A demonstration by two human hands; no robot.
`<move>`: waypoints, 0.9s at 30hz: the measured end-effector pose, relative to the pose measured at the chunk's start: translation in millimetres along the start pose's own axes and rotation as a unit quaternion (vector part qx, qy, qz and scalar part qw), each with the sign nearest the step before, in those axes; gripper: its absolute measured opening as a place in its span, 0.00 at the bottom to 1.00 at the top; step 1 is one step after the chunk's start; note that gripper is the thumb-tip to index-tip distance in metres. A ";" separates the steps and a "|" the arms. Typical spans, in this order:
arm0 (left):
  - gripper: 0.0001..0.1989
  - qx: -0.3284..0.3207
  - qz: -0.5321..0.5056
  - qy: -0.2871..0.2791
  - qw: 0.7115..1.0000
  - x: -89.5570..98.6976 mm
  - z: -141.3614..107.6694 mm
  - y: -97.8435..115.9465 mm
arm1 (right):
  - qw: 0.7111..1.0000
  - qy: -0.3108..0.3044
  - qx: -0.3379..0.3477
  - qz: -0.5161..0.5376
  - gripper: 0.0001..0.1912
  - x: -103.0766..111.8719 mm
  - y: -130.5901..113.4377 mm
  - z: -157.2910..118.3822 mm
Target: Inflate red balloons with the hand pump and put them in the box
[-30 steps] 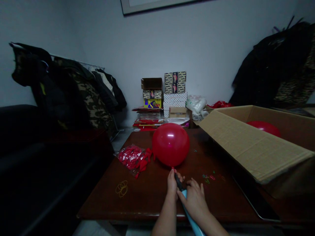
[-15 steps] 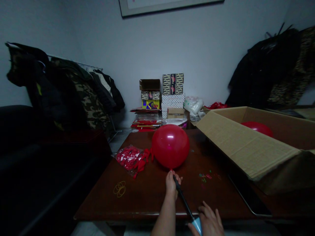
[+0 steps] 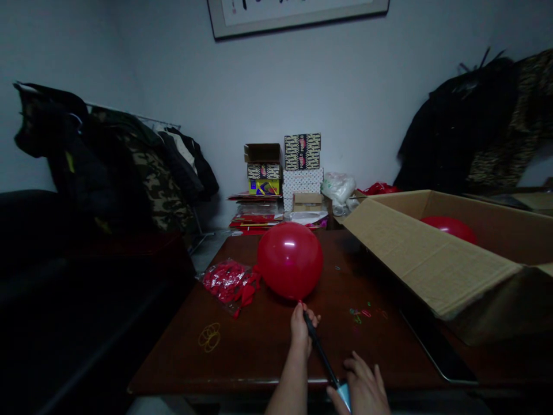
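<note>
A round, inflated red balloon sits over the middle of the table, its neck toward me. My left hand pinches that neck at the black tip of a pump. Near the table's front edge, my right hand is around the pump's light blue body, with some fingers spread; its lower part is cut off by the frame. Left of the balloon lies a clear bag of uninflated red balloons.
Yellow rubber bands lie at the table's front left, small coloured bands to the right. A dark tablet-like device rests beside a large open cardboard box holding another red balloon. Stacked boxes stand behind the table.
The balloon has tilted slightly left, nearer the bag. My left hand still pinches its neck, and my right hand has moved slightly left with the pump's body. The camera view has tipped up a little.
</note>
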State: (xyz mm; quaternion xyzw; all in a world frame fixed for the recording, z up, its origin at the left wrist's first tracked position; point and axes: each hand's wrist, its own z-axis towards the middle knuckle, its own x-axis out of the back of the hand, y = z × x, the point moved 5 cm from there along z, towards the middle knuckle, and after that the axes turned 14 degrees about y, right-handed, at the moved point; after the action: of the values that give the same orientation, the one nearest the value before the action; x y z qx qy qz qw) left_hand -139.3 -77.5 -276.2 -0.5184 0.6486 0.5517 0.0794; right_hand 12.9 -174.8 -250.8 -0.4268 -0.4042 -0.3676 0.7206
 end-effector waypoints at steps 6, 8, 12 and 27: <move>0.21 0.001 -0.008 -0.005 1.000 -0.6 1.3 -1.5 | 1.000 0.019 0.001 0.004 0.24 8.6 -22.8 37.7; 0.21 0.000 -0.003 -0.009 1.000 -0.8 3.2 -1.8 | 1.000 0.015 -0.002 0.000 0.24 6.0 -29.2 50.2; 0.21 -0.007 0.009 -0.013 1.000 -0.4 8.1 -0.4 | 1.000 0.012 -0.007 0.003 0.23 2.1 -38.4 70.0; 0.16 -0.036 0.003 -0.005 0.999 0.9 1.4 0.3 | 0.999 0.019 0.031 -0.019 0.26 5.5 0.5 7.1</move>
State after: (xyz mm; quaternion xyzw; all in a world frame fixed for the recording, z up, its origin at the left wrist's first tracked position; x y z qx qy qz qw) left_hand -140.6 -76.9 -277.1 -0.5161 0.6294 0.5776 0.0621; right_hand 13.6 -169.1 -243.8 -0.3894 -0.4096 -0.3768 0.7339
